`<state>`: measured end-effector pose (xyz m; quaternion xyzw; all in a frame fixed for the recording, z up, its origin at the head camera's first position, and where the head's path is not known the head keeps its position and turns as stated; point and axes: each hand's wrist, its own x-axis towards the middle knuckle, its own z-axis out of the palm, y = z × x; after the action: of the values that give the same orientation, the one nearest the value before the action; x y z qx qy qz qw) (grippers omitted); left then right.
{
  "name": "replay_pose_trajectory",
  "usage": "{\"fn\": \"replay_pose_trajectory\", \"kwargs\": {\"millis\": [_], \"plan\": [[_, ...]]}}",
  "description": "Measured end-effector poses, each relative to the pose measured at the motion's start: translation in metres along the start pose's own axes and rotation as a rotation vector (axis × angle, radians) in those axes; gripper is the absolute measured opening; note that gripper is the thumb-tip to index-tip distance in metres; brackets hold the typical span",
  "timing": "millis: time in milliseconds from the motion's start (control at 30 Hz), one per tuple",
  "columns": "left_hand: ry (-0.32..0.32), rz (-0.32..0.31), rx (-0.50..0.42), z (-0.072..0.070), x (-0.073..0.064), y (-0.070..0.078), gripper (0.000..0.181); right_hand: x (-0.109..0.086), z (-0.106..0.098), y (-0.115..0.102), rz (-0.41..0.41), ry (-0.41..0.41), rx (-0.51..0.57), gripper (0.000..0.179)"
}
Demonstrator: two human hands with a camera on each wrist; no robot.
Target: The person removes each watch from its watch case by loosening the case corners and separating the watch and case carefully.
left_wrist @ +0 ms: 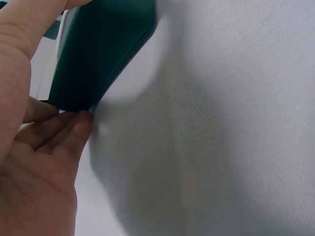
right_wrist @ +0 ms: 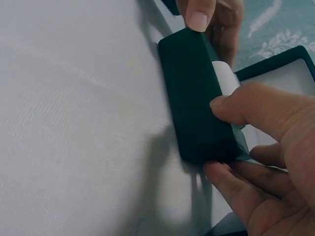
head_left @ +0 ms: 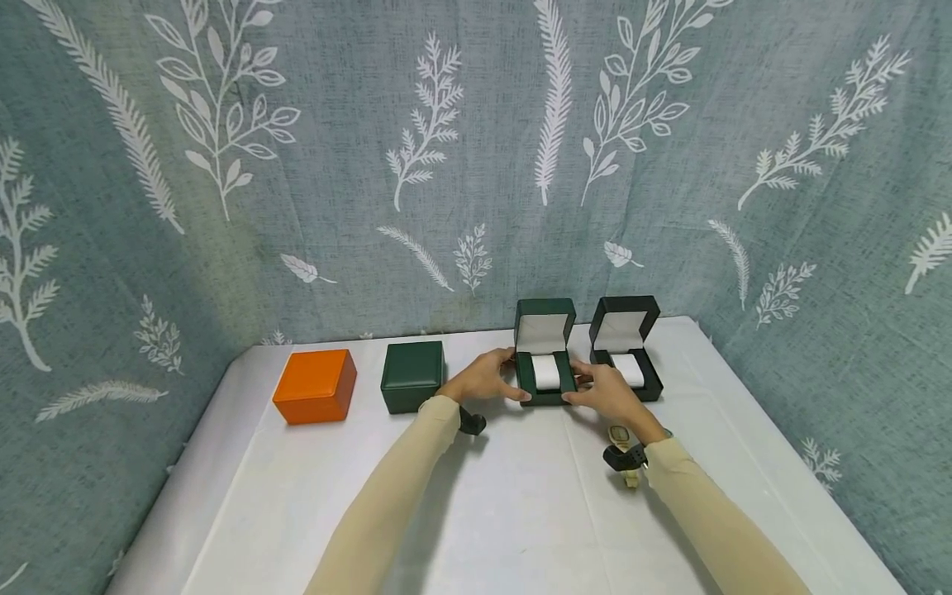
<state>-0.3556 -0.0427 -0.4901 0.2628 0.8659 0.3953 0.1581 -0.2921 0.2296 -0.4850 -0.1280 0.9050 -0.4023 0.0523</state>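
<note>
A dark green watch box (head_left: 543, 334) stands with its lid up near the back of the table, a white cushion (head_left: 546, 373) inside. My left hand (head_left: 483, 378) holds its left side, thumb by the front corner. On the opposite side my right hand (head_left: 611, 392) grips it, and the right wrist view shows that thumb pressing the front of the green box (right_wrist: 194, 98). Fingertips of my left hand (left_wrist: 44, 147) touch the box's lower edge in the left wrist view. Beneath my right wrist lies a gold-coloured watch (head_left: 619, 435), partly hidden by the wrist strap.
Just right of the held box, a black watch box (head_left: 653, 376) stands with lid raised and a white cushion inside. To the left are a closed green box (head_left: 412, 376) and a closed orange box (head_left: 316, 387). A patterned curtain (head_left: 476, 165) rises behind the white-covered table (head_left: 521, 512).
</note>
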Motion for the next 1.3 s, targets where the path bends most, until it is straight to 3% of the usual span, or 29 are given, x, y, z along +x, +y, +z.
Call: {"fn": "replay_pose_trajectory", "kwargs": {"millis": [200, 433, 533, 800, 1100, 1300], "plan": [[-0.020, 0.003, -0.009, 0.002, 0.002, -0.002, 0.101, -0.001, 0.001, 0.003, -0.009, 0.008, 0.012, 0.075], [-0.064, 0.085, -0.044, 0.000, 0.002, 0.000, 0.078, -0.002, 0.003, 0.006, -0.022, 0.025, 0.013, 0.075], [-0.074, 0.098, -0.053, 0.000, 0.001, 0.000, 0.078, -0.003, 0.004, 0.007, -0.024, 0.033, 0.024, 0.074], [-0.095, -0.038, -0.066, -0.005, -0.013, 0.003, 0.100, -0.010, 0.004, 0.012, -0.045, 0.087, 0.029, 0.066], [-0.013, -0.004, -0.073, -0.004, -0.039, 0.004, 0.061, -0.028, 0.001, 0.009, -0.089, 0.175, 0.012, 0.046], [0.020, 0.111, 0.008, 0.002, -0.063, 0.006, 0.041, -0.042, 0.004, 0.005, -0.175, 0.170, 0.043, 0.041]]}}
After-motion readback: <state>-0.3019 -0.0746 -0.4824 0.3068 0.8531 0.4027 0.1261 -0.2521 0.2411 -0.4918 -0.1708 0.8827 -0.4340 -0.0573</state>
